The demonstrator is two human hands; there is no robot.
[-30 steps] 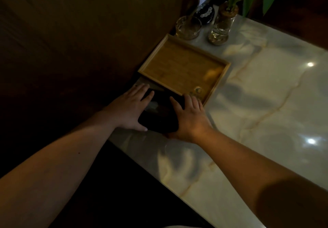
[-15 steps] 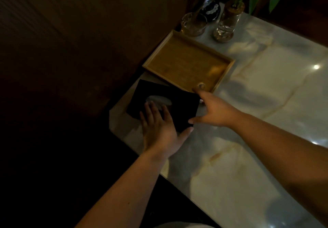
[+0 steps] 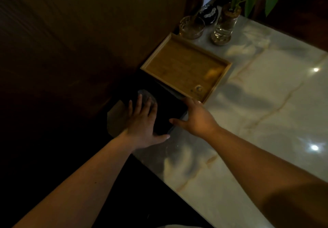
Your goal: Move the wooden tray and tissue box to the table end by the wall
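The empty wooden tray (image 3: pixel 186 66) lies on the marble table (image 3: pixel 266 103), its long side against the dark wooden wall. The black tissue box (image 3: pixel 168 107) sits just in front of the tray, also at the wall, with a pale tissue showing at its top slot. My left hand (image 3: pixel 143 121) lies flat on the box's top, fingers spread over the tissue. My right hand (image 3: pixel 195 119) rests against the box's right edge, fingers extended toward the tray's near corner.
Behind the tray stand a glass ashtray (image 3: pixel 191 27), a glass vase with a green plant (image 3: pixel 224 27) and a dark round object (image 3: pixel 209 14). The wooden wall (image 3: pixel 88 41) borders the table's left. The table's near edge drops off at the lower left.
The tissue box has slid further toward the wall. My left hand stays flat on its top; my right hand now presses its right edge.
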